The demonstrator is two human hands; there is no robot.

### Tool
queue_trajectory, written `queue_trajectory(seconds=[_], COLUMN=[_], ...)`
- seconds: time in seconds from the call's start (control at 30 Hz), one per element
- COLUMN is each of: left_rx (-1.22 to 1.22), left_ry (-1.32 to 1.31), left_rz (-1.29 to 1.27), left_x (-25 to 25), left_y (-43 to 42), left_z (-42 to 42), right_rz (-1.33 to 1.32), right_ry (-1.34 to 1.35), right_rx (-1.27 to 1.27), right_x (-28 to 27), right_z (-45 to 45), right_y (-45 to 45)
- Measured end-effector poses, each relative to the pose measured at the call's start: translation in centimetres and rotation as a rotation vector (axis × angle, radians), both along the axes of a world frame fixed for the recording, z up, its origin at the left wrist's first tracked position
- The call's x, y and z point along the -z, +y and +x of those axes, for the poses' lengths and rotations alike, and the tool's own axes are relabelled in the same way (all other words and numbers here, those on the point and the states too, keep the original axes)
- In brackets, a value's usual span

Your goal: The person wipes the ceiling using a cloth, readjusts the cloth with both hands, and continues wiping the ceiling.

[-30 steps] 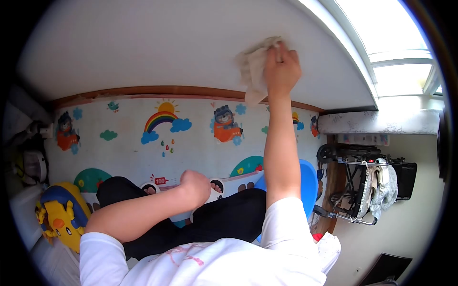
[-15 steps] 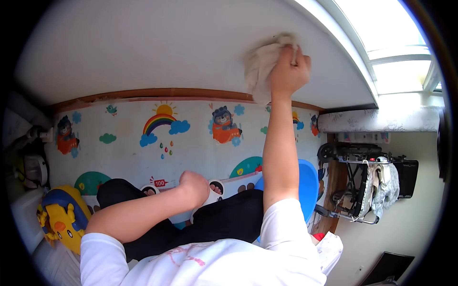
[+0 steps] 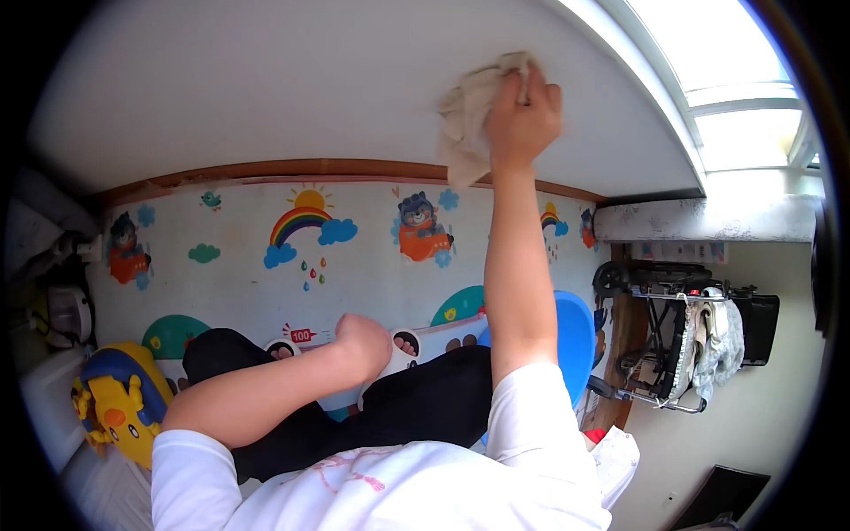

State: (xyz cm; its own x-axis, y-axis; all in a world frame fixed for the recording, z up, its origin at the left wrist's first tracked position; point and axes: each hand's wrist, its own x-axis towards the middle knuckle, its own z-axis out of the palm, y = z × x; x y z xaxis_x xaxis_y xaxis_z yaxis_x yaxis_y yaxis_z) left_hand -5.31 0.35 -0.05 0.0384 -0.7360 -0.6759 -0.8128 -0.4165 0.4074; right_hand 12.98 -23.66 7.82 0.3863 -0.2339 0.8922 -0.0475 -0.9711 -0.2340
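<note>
I have the right hand [image 3: 524,124] clenched on the cloth [image 3: 467,111], spread left of that grip over the pale wall [image 3: 266,88], judging it light, limp, best held by gathered folds, but can't tell what the curled left hand [image 3: 364,343] holds.

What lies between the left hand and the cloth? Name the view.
In the head view, the patterned mat with its printed bear lies between left hand and cloth, whose lower edge overlaps the brown strip.
</note>
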Motion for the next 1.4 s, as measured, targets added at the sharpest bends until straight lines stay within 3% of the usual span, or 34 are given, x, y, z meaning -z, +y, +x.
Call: queue_trajectory(seconds=[0.17, 0.27, 0.37, 0.47, 0.53, 0.67, 0.77, 0.97, 1.07, 1.2, 1.4], left_rx=[-0.048, -0.028, -0.067, -0.255, -0.388, -0.798, -0.963, -1.160, -1.246, -1.363, -1.729], left_ry=[0.001, 0.017, 0.048, 0.057, -0.060, -0.041, -0.110, 0.063, 0.231, 0.253, 0.649], left_rz=[0.001, -0.002, -0.045, -0.204, -0.554, -0.878, -1.094, -1.195, -1.237, -1.270, -1.250], left_x=[-0.3, -0.4, -0.2, -0.8, -1.2, -4.0, -4.1, -4.0, -3.3, -1.9, -2.5], left_y=[-0.2, -0.1, 0.1, 0.2, 0.7, 0.2, -0.6, -2.1, -3.2, -3.4, -3.2], left_z=[0.3, 0.6, 1.0, 2.9, 4.4, 6.9, 7.5, 9.1, 9.7, 10.8, 12.0], right_rz=[-0.023, 0.149, 0.070, 0.284, 0.640, 1.618, 2.063, 2.309, 2.321, 2.142, 1.841], right_ry=[0.115, -0.065, 0.128, 0.520, 0.453, 0.304, 0.256, 0.258, 0.286, 0.341, 0.545], right_rx=[-0.041, -0.049, -0.052, -0.065, -0.117, -0.310, -0.426, -0.668, -0.811, -0.789, -0.678], right_x=[0.5, -1.2, -0.3, 0.5, 2.0, 3.4, 5.7, 1.6, 2.1, 2.9, 0.5], right_z=[-0.9, -0.1, -0.5, -2.5, -4.1, -5.9, -6.5, -8.4, -8.7, -8.5, -9.8], right_y=[-0.5, -0.4, 0.1, 0.6, 0.8, 1.4, 1.4, 5.0, 5.5, 5.6, 5.4])
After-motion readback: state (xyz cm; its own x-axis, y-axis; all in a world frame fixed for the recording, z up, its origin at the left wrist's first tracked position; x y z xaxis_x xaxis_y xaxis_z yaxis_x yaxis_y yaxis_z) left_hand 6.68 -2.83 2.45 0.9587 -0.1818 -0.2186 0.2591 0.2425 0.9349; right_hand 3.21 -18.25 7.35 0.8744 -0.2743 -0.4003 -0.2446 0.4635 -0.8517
